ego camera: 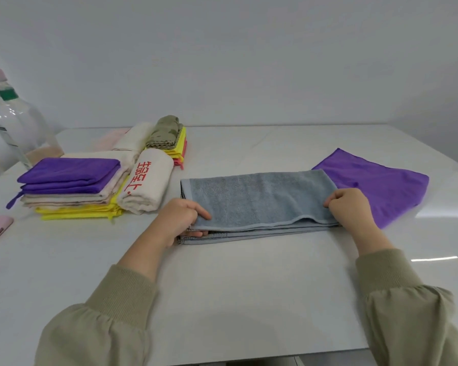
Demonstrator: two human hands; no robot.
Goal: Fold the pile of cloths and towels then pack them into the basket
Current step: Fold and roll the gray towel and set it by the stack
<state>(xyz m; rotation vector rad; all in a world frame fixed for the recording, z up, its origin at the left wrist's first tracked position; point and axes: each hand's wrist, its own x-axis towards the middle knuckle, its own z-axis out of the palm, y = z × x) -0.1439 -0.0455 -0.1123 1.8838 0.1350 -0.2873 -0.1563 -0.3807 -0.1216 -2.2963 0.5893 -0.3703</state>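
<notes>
Now the left hand and right hand each pinch an end of the grey towel, likely to keep its fold even. Right of the towel a purple cloth lies flat; farther left sit folded piles. No basket shows.

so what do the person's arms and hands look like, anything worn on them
Loose olive-khaki sleeves cover both arms; the left sleeve and right sleeve each end in a ribbed knit cuff. The left hand and right hand are bare: no gloves, rings or watch visible.
</notes>
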